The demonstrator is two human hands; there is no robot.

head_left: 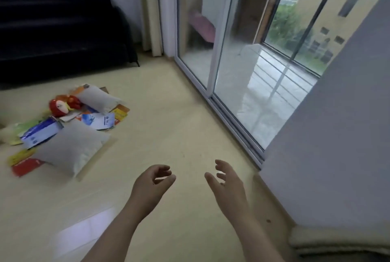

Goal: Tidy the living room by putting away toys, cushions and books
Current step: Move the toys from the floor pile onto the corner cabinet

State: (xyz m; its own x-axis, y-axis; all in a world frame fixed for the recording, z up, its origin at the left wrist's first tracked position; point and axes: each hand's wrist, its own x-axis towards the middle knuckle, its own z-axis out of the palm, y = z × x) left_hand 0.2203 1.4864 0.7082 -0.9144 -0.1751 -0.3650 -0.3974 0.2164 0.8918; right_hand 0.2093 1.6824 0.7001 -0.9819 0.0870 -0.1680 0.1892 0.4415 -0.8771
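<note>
A heap lies on the floor at the left: a large grey cushion (71, 150), a second grey cushion (98, 98), a red plush toy (63, 105), and several books, among them a blue-white one (41, 133), another blue-white one (99, 121) and a red one (26, 166). My left hand (153, 184) and my right hand (226, 181) hover over bare floor to the right of the heap. Both have loosely curled fingers and hold nothing.
A black sofa (61, 31) stands against the back wall behind the heap. Sliding glass doors (228, 57) run along the right, with a grey wall (337, 135) nearer me. A folded cream cloth (337, 242) lies at the lower right. Beige floor (168, 114) spreads between.
</note>
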